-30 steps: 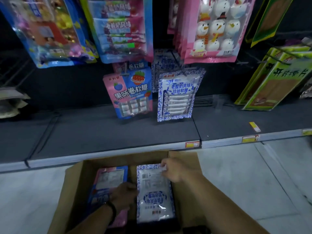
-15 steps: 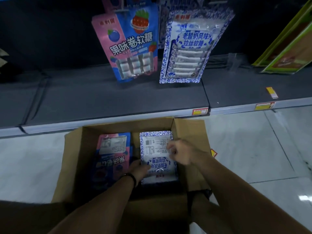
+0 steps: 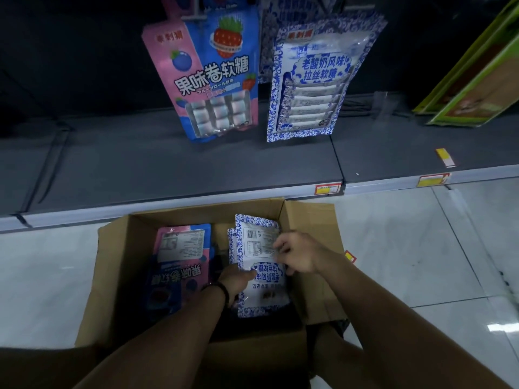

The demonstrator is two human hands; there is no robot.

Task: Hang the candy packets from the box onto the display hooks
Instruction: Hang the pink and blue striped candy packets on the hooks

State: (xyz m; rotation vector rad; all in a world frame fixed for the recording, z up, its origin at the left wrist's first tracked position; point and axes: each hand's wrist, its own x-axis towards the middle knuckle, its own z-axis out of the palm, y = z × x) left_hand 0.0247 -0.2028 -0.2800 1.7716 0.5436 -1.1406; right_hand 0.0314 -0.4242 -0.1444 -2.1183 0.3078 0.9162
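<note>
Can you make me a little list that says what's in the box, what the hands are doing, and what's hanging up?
place: shop floor beside a low dark shelf
box: open cardboard box on the floor
in the box: pink-and-blue packets on the left, blue-and-white packets on the right
left hand: grip on the lower left edge of the blue-and-white packets
right hand: grip on their right edge
hanging up: one pink-and-blue hanging packet, one blue-and-white hanging packet

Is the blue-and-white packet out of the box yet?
Not yet: the blue-and-white packet sits inside the box, both hands on it.
</note>
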